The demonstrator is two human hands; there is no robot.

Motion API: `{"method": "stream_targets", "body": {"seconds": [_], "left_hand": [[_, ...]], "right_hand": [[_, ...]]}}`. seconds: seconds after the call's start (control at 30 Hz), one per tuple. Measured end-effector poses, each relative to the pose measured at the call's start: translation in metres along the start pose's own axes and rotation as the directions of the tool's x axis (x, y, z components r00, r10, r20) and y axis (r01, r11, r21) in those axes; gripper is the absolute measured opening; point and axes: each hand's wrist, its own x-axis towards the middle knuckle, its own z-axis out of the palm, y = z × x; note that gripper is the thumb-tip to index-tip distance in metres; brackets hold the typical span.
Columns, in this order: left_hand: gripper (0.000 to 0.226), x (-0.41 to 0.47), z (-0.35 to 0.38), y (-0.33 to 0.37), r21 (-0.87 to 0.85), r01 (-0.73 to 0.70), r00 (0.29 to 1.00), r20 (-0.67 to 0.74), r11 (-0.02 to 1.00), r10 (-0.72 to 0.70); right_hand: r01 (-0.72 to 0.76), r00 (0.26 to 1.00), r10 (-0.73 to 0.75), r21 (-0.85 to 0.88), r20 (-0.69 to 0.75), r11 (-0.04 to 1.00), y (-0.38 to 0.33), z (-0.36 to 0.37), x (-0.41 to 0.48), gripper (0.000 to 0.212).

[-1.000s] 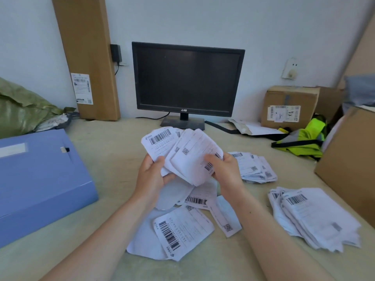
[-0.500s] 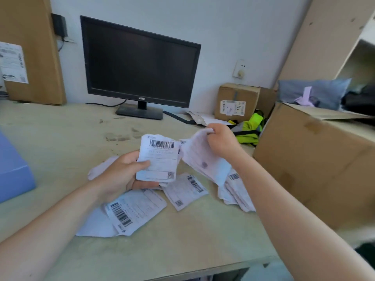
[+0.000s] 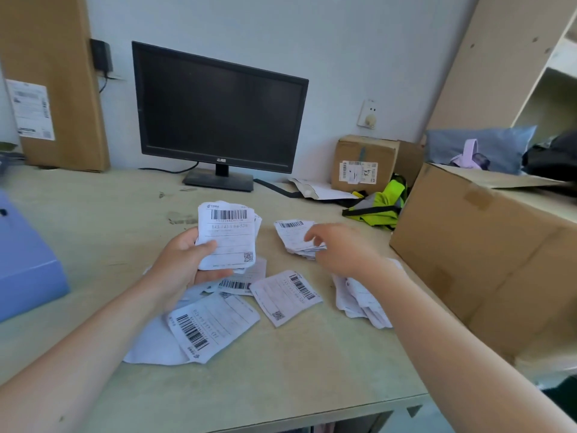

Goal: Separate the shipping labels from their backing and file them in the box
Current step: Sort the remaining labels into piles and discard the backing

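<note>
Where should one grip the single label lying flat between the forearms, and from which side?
Probably the right corner of the label, pinched by the right hand from the right: it lies free on bare table, while other labels crowd the left side.

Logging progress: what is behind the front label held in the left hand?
More labels, only their right edges peeking out. The front label covers their print, and the left hand hides the stack's lower left.

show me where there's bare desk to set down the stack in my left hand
Bare pale desk top lies between the blue plastic file box and the black monitor, and along the near edge between both forearms. Crowded: loose white labels and piles from the left hand and its white label stack to the brown cardboard box.
</note>
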Motion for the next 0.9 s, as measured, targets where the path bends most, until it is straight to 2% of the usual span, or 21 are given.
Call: {"method": "stream_targets", "body": {"seconds": [0.07, 0.13, 0.17, 0.23, 0.3, 0.33, 0.47, 0.57, 0.63, 0.7, 0.77, 0.83, 0.9], "left_hand": [[0.024, 0.001, -0.003, -0.001, 0.061, -0.010, 0.999, -0.050, 0.998, 0.013], [0.024, 0.000, -0.004, 0.000, 0.100, -0.025, 0.996, -0.085, 0.995, 0.033], [0.024, 0.000, -0.005, 0.001, 0.113, -0.034, 0.994, -0.099, 0.993, 0.045], [0.024, 0.001, -0.007, 0.003, 0.145, -0.052, 0.989, -0.126, 0.988, 0.071], [0.025, 0.003, -0.009, 0.003, 0.168, -0.055, 0.986, -0.144, 0.984, 0.080], [0.025, 0.003, -0.011, 0.003, 0.177, -0.051, 0.985, -0.151, 0.983, 0.078], [0.026, 0.003, -0.010, 0.004, 0.178, -0.016, 0.990, -0.138, 0.984, 0.041], [0.019, 0.005, -0.007, 0.004, 0.130, 0.037, 0.994, -0.106, 0.991, -0.023], [0.023, 0.006, -0.007, 0.005, 0.054, 0.082, 0.996, -0.045, 0.995, -0.080], [0.027, 0.005, -0.007, 0.005, 0.070, 0.070, 0.997, 0.033, 0.995, -0.072], [0.017, 0.005, -0.007, 0.004, 0.145, 0.015, 1.000, 0.011, 0.989, -0.016], [0.015, 0.008, -0.010, 0.001, 0.183, -0.016, 0.994, -0.101, 0.983, 0.035], [0.019, 0.014, -0.016, 0.000, 0.196, -0.054, 0.969, -0.226, 0.979, 0.098]], "right_hand": [[0.044, 0.976, -0.086, 0.207, 0.200, 0.977, -0.017, 0.009, 0.002, 0.053], [0.056, 0.913, -0.136, 0.213, 0.385, 0.976, -0.030, 0.015, 0.004, 0.067], [0.065, 0.896, -0.142, 0.192, 0.422, 0.979, -0.034, 0.017, 0.004, 0.069], [0.067, 0.899, -0.143, 0.193, 0.413, 0.979, -0.038, 0.020, 0.007, 0.057], [0.067, 0.918, -0.139, 0.200, 0.372, 0.978, -0.040, 0.021, 0.008, 0.031], [0.076, 0.934, -0.144, 0.210, 0.328, 0.975, -0.042, 0.021, 0.010, 0.026], [0.160, 0.985, -0.173, 0.266, 0.026, 0.951, -0.054, 0.007, 0.010, 0.029], [0.321, 0.944, -0.294, 0.221, -0.146, 0.921, -0.074, 0.000, 0.012, 0.030], [0.418, 0.894, -0.372, 0.167, -0.250, 0.893, -0.089, 0.005, 0.019, 0.039], [0.477, 0.847, -0.396, 0.179, -0.356, 0.860, -0.100, 0.013, 0.027, 0.049], [0.473, 0.848, -0.342, 0.284, -0.406, 0.834, -0.108, 0.017, 0.035, 0.059], [0.426, 0.872, -0.249, 0.400, -0.422, 0.811, -0.111, 0.022, 0.040, 0.069], [0.359, 0.894, -0.124, 0.521, -0.432, 0.775, -0.111, 0.028, 0.042, 0.068]]}}
